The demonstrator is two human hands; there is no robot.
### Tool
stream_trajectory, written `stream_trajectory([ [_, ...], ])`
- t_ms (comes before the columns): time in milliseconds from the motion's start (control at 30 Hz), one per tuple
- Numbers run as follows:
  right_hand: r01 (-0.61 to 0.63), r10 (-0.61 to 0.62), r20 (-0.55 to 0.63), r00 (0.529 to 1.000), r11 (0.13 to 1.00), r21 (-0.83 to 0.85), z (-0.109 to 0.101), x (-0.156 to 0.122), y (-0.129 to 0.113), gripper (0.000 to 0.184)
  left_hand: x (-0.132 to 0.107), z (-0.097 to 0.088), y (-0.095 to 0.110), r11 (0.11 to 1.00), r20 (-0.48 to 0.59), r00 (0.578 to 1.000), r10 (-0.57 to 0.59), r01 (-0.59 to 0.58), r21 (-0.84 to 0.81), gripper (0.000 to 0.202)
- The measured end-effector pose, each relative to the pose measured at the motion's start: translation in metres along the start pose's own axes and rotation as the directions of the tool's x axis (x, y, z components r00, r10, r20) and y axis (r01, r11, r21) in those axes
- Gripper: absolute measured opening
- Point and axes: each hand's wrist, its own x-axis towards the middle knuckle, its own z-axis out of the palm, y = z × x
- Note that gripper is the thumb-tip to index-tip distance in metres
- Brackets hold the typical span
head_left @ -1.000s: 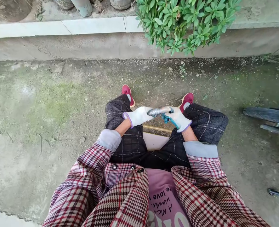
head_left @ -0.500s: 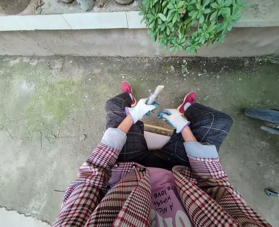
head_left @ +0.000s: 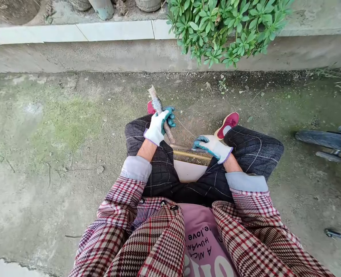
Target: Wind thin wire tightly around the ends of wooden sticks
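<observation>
My left hand [head_left: 159, 125], in a white glove with blue-green coated fingers, is closed around a short wooden stick [head_left: 168, 132]. Silvery wire [head_left: 157, 104] is wound around the stick's upper part, which tilts up and to the left. A thin strand [head_left: 185, 126] runs from near this hand toward my right hand [head_left: 211, 147], gloved the same way. The right fingers are curled around a second, darker stick [head_left: 183, 147], lying nearly level between my knees. A bit of silvery winding shows beside those fingers; the rest is hidden.
Below the sticks is a pale seat with a gold-coloured edge [head_left: 189, 154]. Ahead runs a low wall with white tiles [head_left: 115, 30], overhung by a leafy green plant [head_left: 231, 29]. A wheel [head_left: 323, 139] stands at right, near a rod-like piece [head_left: 339, 234] on the ground.
My left hand has moved left and slightly up, swinging its stick from a rightward to a leftward tilt. A strand now shows between the hands, and the second stick has come into sight.
</observation>
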Motion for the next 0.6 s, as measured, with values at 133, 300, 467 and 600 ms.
stream_trajectory([
  [133,-0.011,0.008,0.016,1.000,0.981,0.192,-0.005,-0.010,-0.005,0.047,0.007,-0.009,0.004,0.999,-0.025,0.999,0.043,-0.043,0.012,0.034],
  [300,0.033,-0.073,0.081,0.994,0.911,0.412,-0.009,-0.014,-0.005,0.060,0.022,-0.022,0.017,0.992,-0.070,0.994,0.089,-0.094,-0.080,0.028],
  [467,0.045,-0.127,0.110,0.986,0.830,0.555,-0.008,-0.012,-0.009,0.075,0.019,-0.034,0.046,0.981,-0.117,0.982,0.149,-0.161,-0.108,0.017],
  [600,0.105,-0.215,0.108,0.971,0.782,0.615,-0.009,-0.016,-0.014,0.085,0.005,-0.050,0.074,0.980,-0.188,0.973,0.134,-0.158,-0.118,0.007],
])
